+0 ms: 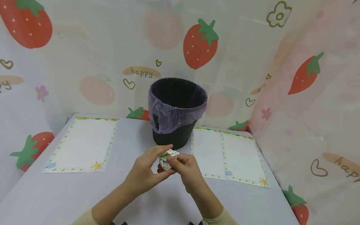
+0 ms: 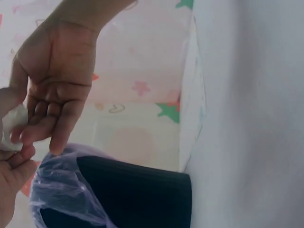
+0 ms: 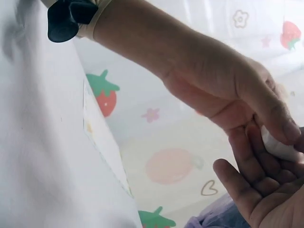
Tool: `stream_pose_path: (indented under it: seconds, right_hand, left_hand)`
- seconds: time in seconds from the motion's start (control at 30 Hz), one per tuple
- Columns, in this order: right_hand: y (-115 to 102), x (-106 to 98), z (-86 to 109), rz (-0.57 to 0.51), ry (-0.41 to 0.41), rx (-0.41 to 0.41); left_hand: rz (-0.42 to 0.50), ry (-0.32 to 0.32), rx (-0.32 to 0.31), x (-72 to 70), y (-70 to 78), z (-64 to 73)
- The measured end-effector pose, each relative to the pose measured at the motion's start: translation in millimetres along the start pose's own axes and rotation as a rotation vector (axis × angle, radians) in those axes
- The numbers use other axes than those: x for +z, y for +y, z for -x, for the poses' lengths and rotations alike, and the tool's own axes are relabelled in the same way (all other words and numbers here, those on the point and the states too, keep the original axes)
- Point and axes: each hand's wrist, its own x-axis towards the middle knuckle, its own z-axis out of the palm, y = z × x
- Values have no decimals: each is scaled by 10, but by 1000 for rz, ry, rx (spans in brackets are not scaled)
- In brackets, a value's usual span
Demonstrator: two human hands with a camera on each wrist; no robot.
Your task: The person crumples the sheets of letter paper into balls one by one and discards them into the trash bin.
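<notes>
Paper [image 1: 165, 157], crumpled into a small white wad with a green patch, is held above the table [image 1: 56, 200] between a person's two bare hands. The left hand [image 1: 144, 171] curves around it, forefinger over the top and thumb along the underside, the gap between them no wider than the wad. The right hand [image 1: 188, 172] pinches it from the other side, its thumb pressed to the near face and its fingers bent behind. Those fingers (crowded in both wrist views) hide much of the wad.

Just beyond the fingertips stands a dark bin [image 1: 171, 140], upright, a purple liner [image 1: 168, 120] folded over its rim and hanging lower to the left. It blocks part of the backdrop [image 1: 239, 37], printed with strawberries, hearts and the word "happy," that rises behind it. Flat on the table to the left of the left hand lies a bordered sheet [image 1: 84, 145], a sun in its near right corner. Beyond and to the right of the right hand lie two more bordered panels [image 1: 243, 156], side by side. Pale sleeves [image 1: 222, 218] end behind both wrists.
</notes>
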Motion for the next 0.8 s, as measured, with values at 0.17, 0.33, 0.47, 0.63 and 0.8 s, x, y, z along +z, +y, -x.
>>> stream_pose_path:
  seconds: [0.17,0.33,0.47,0.63,0.8]
  right_hand:
    - [-6,-3,8,21,10,44]
    - [-18,-135,-32,-41,-233,-1]
    - [1,-254,-81,-229,-454,-22]
    - [71,-301,-123,-378,-523,49]
    - [114,-277,-114,-404,-490,55]
  left_hand:
    - [-49,66,164,31,-10,-2]
    - [-26,66,219,-50,-25,-36]
    - [45,27,224,-111,-34,-60]
    - [138,-29,205,-134,-54,-68]
    - [155,-42,206,-118,-56,-50]
